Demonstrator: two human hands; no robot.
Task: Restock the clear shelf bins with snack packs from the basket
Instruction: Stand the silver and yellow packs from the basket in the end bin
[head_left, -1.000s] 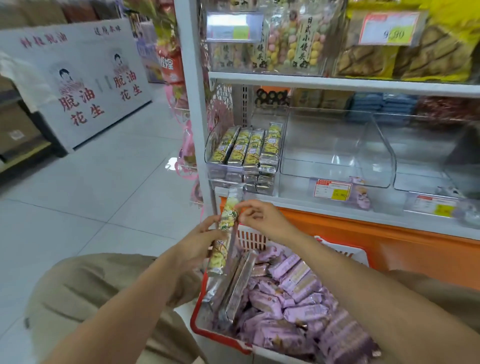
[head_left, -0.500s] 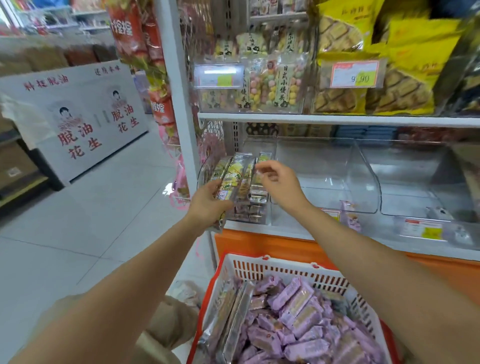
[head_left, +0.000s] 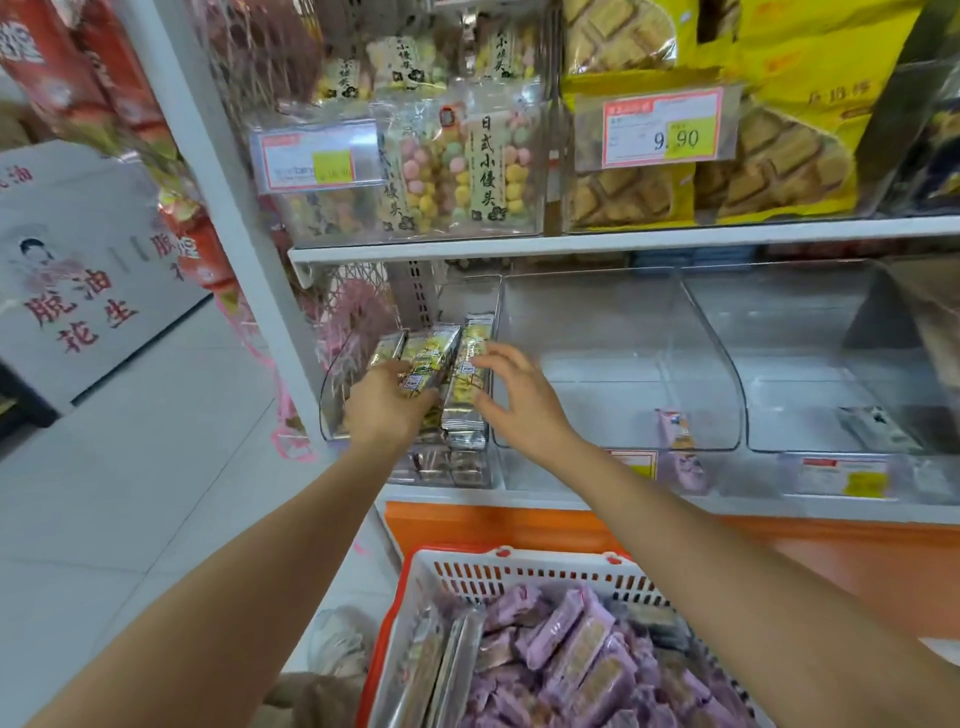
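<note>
My left hand (head_left: 387, 408) grips the near end of a long yellow snack pack (head_left: 428, 358) and lays it on the stack in the leftmost clear bin (head_left: 332, 400). Beside it, my right hand (head_left: 511, 397) hovers with spread fingers over the rightmost yellow pack (head_left: 470, 364) of that stack and holds nothing. Below, the red and white basket (head_left: 519, 569) holds several purple snack packs (head_left: 566, 636) and silver-edged long packs (head_left: 452, 670) along its left side.
Two clear bins (head_left: 623, 358) (head_left: 831, 364) to the right are nearly bare; one purple pack (head_left: 672, 428) lies in the middle one. A white upright post (head_left: 244, 228) stands left of the bins. An upper shelf (head_left: 623, 236) carries candy and yellow biscuit bags. Tiled floor lies at left.
Both hands rose from the basket to the leftmost bin. The yellow pack went from upright over the basket to lying on the stack, and my right hand let go of it.
</note>
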